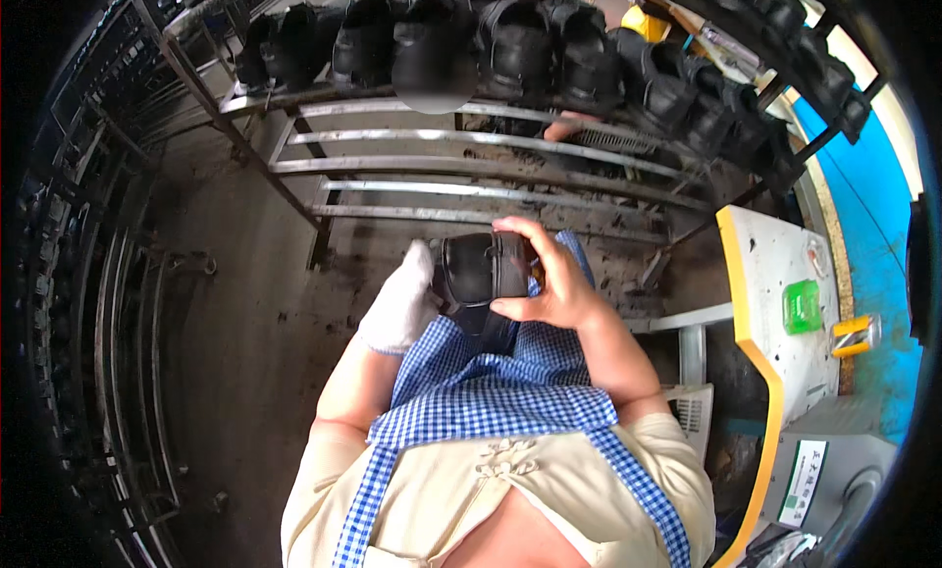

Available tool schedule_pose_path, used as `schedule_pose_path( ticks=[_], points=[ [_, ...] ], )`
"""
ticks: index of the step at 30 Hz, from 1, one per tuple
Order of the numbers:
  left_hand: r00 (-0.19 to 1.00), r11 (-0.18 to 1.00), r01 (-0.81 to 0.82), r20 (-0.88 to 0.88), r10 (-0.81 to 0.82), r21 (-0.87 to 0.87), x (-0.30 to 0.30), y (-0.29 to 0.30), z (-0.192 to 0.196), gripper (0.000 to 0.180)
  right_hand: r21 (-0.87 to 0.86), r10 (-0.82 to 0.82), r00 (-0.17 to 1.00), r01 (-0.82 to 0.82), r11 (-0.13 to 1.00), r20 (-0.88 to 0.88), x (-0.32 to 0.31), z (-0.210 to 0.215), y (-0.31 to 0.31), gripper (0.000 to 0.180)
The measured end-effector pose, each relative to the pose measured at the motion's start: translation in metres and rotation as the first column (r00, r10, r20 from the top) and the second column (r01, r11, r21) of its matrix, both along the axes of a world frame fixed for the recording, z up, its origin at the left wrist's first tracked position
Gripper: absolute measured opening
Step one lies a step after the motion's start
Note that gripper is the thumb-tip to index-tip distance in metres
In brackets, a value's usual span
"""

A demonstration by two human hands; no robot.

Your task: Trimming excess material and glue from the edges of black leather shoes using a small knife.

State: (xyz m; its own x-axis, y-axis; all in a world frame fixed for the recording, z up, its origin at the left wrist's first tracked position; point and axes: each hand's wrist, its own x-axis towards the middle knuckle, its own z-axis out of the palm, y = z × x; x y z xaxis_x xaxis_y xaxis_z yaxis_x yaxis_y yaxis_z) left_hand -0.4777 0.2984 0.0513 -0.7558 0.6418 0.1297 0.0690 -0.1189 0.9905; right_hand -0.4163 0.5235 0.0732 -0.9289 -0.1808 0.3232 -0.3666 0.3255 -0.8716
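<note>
In front of my lap, over a blue and white checked apron (491, 411), I hold a black shoe (471, 269). My left hand (400, 303), in a white glove, closes on its left end. My bare right hand (557, 279) grips the other end, thumb on the near side and fingers over the far side. The shoe's underside and the tips of the gloved fingers are hidden.
Ahead stands a metal rack (471, 166) with a row of black shoes (520, 53) on top. Another rack (123, 352) runs along the left. At right, a white table with a yellow edge (751, 313) carries a green container (802, 306). A grey machine (834, 460) sits nearer.
</note>
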Motion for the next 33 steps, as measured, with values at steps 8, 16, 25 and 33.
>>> schedule_pose_path(
  ticks=[8,16,25,33],
  points=[
    [0.677,0.924,-0.142,0.716,-0.172,0.356,0.010,0.016,0.008,0.043,0.133,0.008,0.963,0.029,0.991,-0.268,-0.007,0.008,0.009,0.077],
    [0.923,0.980,-0.122,0.380,0.054,0.158,0.025,0.024,0.026,0.027,0.538,0.081,0.835,0.273,0.798,-0.544,0.002,0.051,0.001,0.042],
    [0.932,0.983,-0.152,0.346,0.109,0.102,0.027,0.028,0.014,0.023,0.474,0.050,0.786,0.319,0.821,-0.617,-0.008,0.021,-0.001,0.029],
    [0.940,0.988,-0.115,0.334,0.075,0.101,0.032,0.031,0.017,0.030,0.125,-0.109,0.868,0.192,0.974,-0.485,-0.012,0.009,0.005,0.017]
  ],
)
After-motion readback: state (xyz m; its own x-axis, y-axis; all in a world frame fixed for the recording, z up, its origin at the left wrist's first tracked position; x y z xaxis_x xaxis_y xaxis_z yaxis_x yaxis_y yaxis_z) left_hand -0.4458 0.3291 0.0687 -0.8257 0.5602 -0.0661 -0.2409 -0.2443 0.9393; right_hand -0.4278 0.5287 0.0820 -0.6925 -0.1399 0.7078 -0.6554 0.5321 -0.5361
